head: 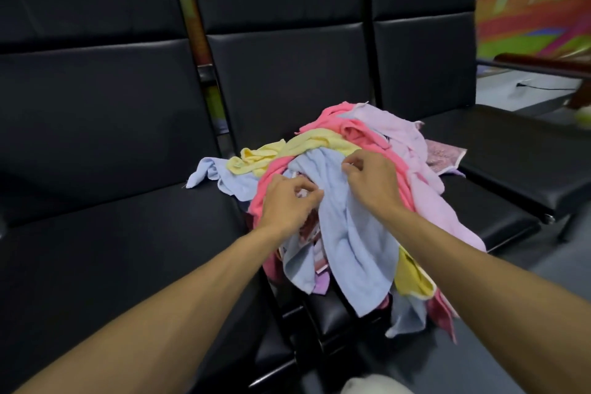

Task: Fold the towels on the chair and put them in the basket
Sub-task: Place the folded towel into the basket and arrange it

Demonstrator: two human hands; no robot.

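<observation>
A heap of towels lies on the middle black chair seat (499, 221). On top is a light blue towel (351, 233) that hangs over the seat's front edge. Under and around it are a pink towel (361, 134), a yellow towel (307, 144), a lilac towel (403, 134) and a second blue towel (217, 173) at the left. My left hand (287, 205) pinches the blue towel's left edge with curled fingers. My right hand (371, 179) pinches its upper right edge. No basket is in view.
Three black padded chairs stand in a row; the left seat (112, 249) is bare. A patterned pink cloth (444, 153) lies by the gap to the right chair. Far right are a wooden rail (543, 62), a cable on the floor and a painted wall.
</observation>
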